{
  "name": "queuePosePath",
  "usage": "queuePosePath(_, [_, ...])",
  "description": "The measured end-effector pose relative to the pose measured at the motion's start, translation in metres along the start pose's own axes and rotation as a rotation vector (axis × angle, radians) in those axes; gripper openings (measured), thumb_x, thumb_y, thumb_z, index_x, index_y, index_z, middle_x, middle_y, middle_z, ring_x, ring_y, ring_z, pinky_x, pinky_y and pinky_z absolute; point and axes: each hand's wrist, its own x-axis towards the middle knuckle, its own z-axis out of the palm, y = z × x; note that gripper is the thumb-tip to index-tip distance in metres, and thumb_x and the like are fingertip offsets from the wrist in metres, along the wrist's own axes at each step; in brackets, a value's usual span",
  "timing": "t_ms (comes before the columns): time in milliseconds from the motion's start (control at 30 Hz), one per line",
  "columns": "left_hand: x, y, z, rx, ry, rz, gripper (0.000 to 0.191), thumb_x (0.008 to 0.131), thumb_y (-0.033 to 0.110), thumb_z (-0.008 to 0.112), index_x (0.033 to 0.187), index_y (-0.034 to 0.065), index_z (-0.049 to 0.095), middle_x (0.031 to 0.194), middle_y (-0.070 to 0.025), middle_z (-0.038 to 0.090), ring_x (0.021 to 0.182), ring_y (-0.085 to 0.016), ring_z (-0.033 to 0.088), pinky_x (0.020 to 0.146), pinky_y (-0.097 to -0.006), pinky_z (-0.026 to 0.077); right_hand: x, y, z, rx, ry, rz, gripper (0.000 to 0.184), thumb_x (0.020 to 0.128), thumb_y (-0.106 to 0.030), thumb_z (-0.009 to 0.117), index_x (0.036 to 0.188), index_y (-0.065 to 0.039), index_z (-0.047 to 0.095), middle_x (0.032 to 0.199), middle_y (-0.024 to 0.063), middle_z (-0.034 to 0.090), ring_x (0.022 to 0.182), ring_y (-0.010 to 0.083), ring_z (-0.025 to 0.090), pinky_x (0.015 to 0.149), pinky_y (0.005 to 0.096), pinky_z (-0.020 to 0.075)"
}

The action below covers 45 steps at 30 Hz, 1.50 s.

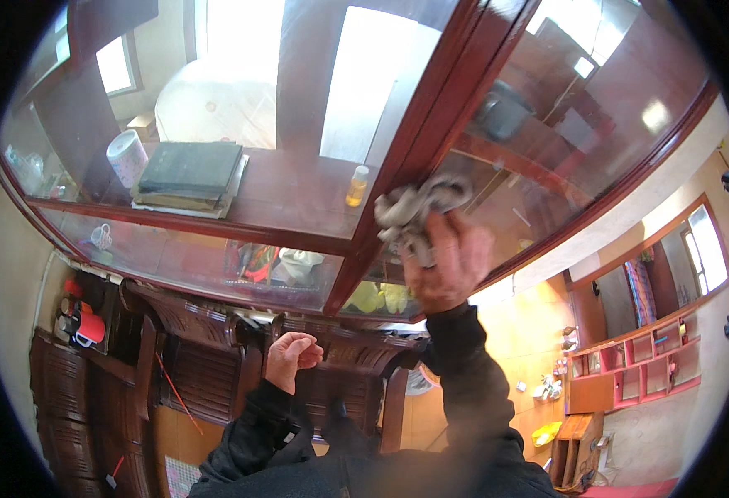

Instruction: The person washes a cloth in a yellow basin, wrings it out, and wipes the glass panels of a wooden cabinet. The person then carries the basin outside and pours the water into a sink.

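Observation:
My right hand (448,258) grips a crumpled grey cloth (423,202), pressed against the glass front beside the dark red wooden upright (423,118) of a display cabinet. Below and to the left, my left hand (293,356) hovers with its fingers curled inward and nothing visible in them. It is in front of the carved backrest of a dark wooden bench (352,345). Behind the glass, near the cloth, stands a small bottle of yellow liquid (357,187). A stack of dark books (190,171) and a patterned white cylinder (126,157) share that shelf.
A red jug (89,328) stands on a dark side table at left. A red stick (177,392) leans across the bench seat. Pink-edged shelves (641,367), a wooden stool (573,448) and a yellow bag (546,434) are at right, on or near the tiled floor (501,348).

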Motion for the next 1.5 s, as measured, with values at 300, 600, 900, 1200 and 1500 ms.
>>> queuePosePath(300, [-0.011, 0.027, 0.048, 0.076, -0.068, 0.070, 0.019, 0.105, 0.022, 0.064, 0.111, 0.0054, 0.071, 0.097, -0.0098, 0.080, 0.084, -0.018, 0.077, 0.076, -0.0317, 0.059, -0.015, 0.034, -0.028, -0.128, -0.047, 0.006, 0.045, 0.073, -0.017, 0.082, 0.118, -0.015, 0.079, 0.108, 0.0090, 0.067, 0.095, 0.0303, 0.066, 0.080, 0.0445, 0.0513])
queuePosePath(600, [-0.023, 0.036, 0.085, 0.103, -0.069, 0.152, 0.022, 0.105, 0.022, 0.064, 0.115, 0.0026, 0.070, 0.098, -0.0105, 0.080, 0.083, -0.017, 0.076, 0.076, -0.0302, 0.060, 0.021, 0.027, -0.011, -0.168, 0.042, 0.026, 0.048, 0.080, -0.021, 0.077, 0.127, -0.018, 0.076, 0.120, 0.0089, 0.067, 0.100, 0.0276, 0.064, 0.083, 0.0446, 0.0500])
queuePosePath(900, [-0.031, 0.025, 0.083, 0.125, -0.061, 0.174, 0.023, 0.106, 0.023, 0.062, 0.114, 0.0030, 0.070, 0.097, -0.0109, 0.080, 0.083, -0.018, 0.076, 0.077, -0.0314, 0.060, -0.080, 0.071, -0.030, -0.175, -0.090, 0.016, 0.037, 0.085, -0.017, 0.074, 0.121, -0.023, 0.079, 0.121, 0.0051, 0.069, 0.101, 0.0262, 0.065, 0.083, 0.0436, 0.0482])
queuePosePath(1200, [-0.040, 0.013, 0.069, 0.094, 0.035, 0.128, 0.022, 0.102, 0.023, 0.064, 0.110, 0.0037, 0.070, 0.093, -0.0109, 0.078, 0.079, -0.019, 0.074, 0.072, -0.0313, 0.057, -0.023, 0.082, -0.039, -0.164, 0.173, 0.250, 0.060, 0.075, -0.019, 0.080, 0.135, -0.013, 0.073, 0.132, 0.0174, 0.063, 0.114, 0.0375, 0.063, 0.092, 0.0516, 0.0502])
queuePosePath(1500, [-0.030, 0.061, 0.088, 0.157, -0.105, 0.318, 0.018, 0.106, 0.017, 0.064, 0.114, 0.0016, 0.066, 0.094, -0.0125, 0.077, 0.079, -0.017, 0.073, 0.073, -0.0286, 0.057, -0.012, 0.115, -0.076, -0.203, 0.082, 0.028, 0.045, 0.079, -0.020, 0.077, 0.123, -0.010, 0.076, 0.113, 0.0134, 0.067, 0.099, 0.0346, 0.067, 0.085, 0.0458, 0.0539])
